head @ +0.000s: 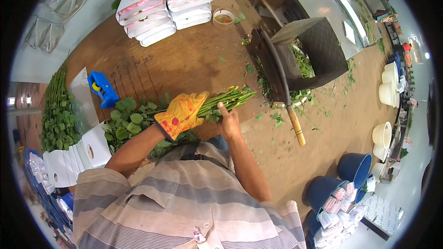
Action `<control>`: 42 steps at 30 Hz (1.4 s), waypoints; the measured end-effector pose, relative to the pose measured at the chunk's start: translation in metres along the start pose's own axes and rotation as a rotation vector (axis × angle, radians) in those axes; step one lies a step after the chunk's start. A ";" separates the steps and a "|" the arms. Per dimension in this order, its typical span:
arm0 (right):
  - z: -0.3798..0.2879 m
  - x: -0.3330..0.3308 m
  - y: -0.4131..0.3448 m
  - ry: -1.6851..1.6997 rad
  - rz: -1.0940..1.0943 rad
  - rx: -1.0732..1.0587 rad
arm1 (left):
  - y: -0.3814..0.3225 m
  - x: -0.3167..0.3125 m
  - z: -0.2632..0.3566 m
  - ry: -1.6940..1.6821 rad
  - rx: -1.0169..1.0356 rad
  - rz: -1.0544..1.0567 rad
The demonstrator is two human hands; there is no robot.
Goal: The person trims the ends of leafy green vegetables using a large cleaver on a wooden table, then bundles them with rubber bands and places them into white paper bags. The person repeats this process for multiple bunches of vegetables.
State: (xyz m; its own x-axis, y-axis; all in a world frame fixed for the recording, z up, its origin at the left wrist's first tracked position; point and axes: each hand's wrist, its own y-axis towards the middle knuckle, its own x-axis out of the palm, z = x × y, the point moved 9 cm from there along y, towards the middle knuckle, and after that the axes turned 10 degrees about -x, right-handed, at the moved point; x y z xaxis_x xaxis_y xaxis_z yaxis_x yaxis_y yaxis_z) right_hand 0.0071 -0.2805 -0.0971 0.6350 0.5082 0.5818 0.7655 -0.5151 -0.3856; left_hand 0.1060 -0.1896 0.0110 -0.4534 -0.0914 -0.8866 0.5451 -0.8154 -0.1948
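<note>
My left hand (180, 116), in a yellow-orange glove with red spots, is closed around a bundle of green cut stems (230, 102). My bare right hand (228, 122) grips the same bundle nearer its cut ends, the thumb lying on top. These ends point right, toward a stem cutter with a curved metal blade arm (277, 65) and a wooden handle (295, 126); a gap separates them. Left of the glove spread broad green leaves (129, 117), partly behind my forearm. Whatever is at the bundle's far end cannot be made out.
White corrugated sleeves of pink roses (148, 10) are stacked on the wooden table (193, 55). A blue tape dispenser (103, 90) and leafy stems (59, 121) are at left. A metal chute (318, 55) adjoins the cutter. Blue buckets (322, 193) stand on the floor at right.
</note>
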 end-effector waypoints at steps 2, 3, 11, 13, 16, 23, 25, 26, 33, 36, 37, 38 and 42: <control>-0.002 0.001 -0.002 0.002 0.008 0.005 | -0.006 -0.001 0.007 0.104 0.055 0.138; -0.002 0.004 -0.002 0.015 0.011 0.009 | -0.009 -0.001 0.006 0.115 0.038 0.150; 0.005 0.007 -0.002 0.239 0.140 0.022 | -0.019 0.018 0.011 0.110 -0.002 0.273; 0.004 0.013 -0.002 0.246 0.164 0.025 | -0.024 0.014 0.012 0.061 -0.015 0.335; 0.005 0.006 -0.002 0.165 0.236 0.008 | -0.024 0.021 0.009 0.080 -0.087 0.219; 0.002 0.009 -0.003 0.019 0.375 -0.021 | 0.002 0.019 0.023 0.332 -0.148 0.321; -0.004 0.002 -0.006 -0.053 0.455 -0.022 | 0.009 0.039 0.013 0.170 -0.199 0.219; -0.004 0.002 -0.007 -0.078 0.498 -0.018 | 0.012 0.048 0.002 -0.045 -0.184 0.191; -0.007 -0.007 -0.028 -0.048 0.292 -0.005 | 0.011 0.037 0.009 0.068 -0.154 0.064; -0.010 -0.081 -0.046 0.109 0.238 -0.029 | 0.012 0.036 0.001 0.134 -0.191 0.077; -0.013 -0.144 -0.055 0.312 0.477 -0.032 | 0.014 0.034 0.001 0.135 -0.205 0.061; -0.018 -0.207 -0.069 0.505 0.722 -0.089 | 0.017 0.032 0.003 0.146 -0.181 0.085; -0.133 -0.282 -0.087 0.583 0.894 -0.389 | 0.018 0.021 0.006 0.099 -0.112 0.219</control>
State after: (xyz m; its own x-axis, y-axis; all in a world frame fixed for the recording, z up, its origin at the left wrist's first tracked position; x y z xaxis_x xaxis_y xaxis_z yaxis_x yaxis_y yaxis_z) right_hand -0.2522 -0.4706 -0.1322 0.7145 -0.4957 0.4937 -0.0865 -0.7629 -0.6406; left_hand 0.1018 -0.2099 -0.0087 -0.2481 -0.1975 -0.9484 0.7000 -0.7133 -0.0346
